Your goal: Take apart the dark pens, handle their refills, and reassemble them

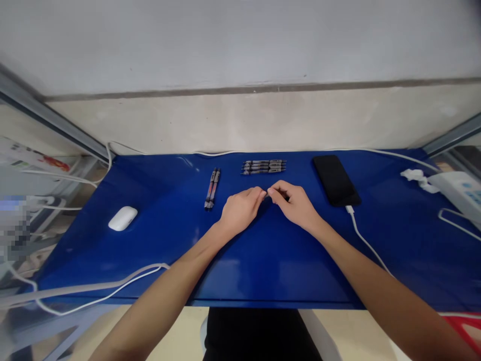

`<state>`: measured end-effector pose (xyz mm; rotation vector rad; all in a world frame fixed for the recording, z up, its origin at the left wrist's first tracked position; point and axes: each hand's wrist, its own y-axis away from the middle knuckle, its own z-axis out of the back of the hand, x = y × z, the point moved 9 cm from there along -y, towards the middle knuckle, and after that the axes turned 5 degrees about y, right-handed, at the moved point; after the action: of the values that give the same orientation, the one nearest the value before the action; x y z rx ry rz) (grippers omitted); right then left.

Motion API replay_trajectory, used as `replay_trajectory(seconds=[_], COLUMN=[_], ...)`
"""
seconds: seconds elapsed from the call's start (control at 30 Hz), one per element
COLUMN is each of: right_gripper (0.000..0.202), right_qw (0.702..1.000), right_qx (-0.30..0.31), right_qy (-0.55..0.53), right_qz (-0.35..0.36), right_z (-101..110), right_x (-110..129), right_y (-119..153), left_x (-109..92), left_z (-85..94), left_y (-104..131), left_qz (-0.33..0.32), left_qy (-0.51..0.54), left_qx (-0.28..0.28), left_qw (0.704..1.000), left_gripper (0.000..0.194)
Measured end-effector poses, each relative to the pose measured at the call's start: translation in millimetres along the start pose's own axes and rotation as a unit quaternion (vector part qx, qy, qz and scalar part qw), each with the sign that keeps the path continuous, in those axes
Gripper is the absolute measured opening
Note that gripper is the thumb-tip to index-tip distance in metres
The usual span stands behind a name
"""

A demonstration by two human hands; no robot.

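My left hand (242, 208) and my right hand (295, 203) meet above the middle of the blue table, fingers closed in a pinch. Between their fingertips shows a bit of a thin, dark, pen-like piece (267, 196), mostly hidden by the fingers. Just beyond the hands, several grey click pens (263, 167) lie side by side, pointing left to right. Left of my left hand, a pair of similar pens (212, 189) lies close together, pointing away from me at a slight slant.
On the right, a black phone (334, 179) has a white cable (361, 235) plugged in. A white earbud case (123, 218) sits on the left of the blue table (263, 271). White cords (105, 296) cross the left front edge. A white power strip (460, 193) is at far right.
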<state>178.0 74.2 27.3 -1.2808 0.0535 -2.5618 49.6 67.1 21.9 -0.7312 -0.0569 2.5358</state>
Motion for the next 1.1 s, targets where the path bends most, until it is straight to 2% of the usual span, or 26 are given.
replay_trajectory(seconds=[0.2,0.3,0.43,0.63,0.83,0.97,1.03,1.1], right_gripper=[0.057,0.053,0.042,0.058,0.043,0.052,0.055,0.051], right_qw=[1.0,1.0,1.0,1.0,1.0,1.0,1.0,1.0], right_qx=[0.005,0.006,-0.015,0.006,-0.005,0.01,0.018,0.015], right_qy=[0.012,0.0,0.004,-0.001,0.018,0.016,0.01,0.007], right_qz=[-0.01,-0.004,0.01,-0.011,0.003,0.006,0.004,0.005], right_z=[0.8,0.4,3.5,1.6,1.5,-1.4,-2.5,-1.9], right_x=[-4.9,-3.4,-0.9,-5.4,-2.3,-3.3,-3.1,-1.7], right_y=[-1.0,-0.9,-0.7,-0.3,-0.4,-0.9,-0.6,-0.3], left_x=[-9.1,-6.5,-1.5,-7.2,-2.5,-6.6,-7.7,-5.3], left_z=[-1.0,-4.2,-0.4,1.6,-0.9,1.3,1.2,1.5], left_y=[1.9,1.0,-0.1,1.6,0.8,2.0,2.0,1.2], left_qz=[-0.038,-0.023,-0.006,-0.041,-0.016,-0.043,-0.047,-0.033], left_qy=[0.022,-0.003,0.014,0.045,0.004,0.045,0.024,-0.012], left_qx=[0.016,0.028,0.007,0.002,0.007,0.005,0.009,0.009], left_qw=[0.999,0.999,1.0,0.998,1.0,0.998,0.999,0.999], left_gripper=[0.032,0.038,0.042,0.036,0.045,0.036,0.037,0.044])
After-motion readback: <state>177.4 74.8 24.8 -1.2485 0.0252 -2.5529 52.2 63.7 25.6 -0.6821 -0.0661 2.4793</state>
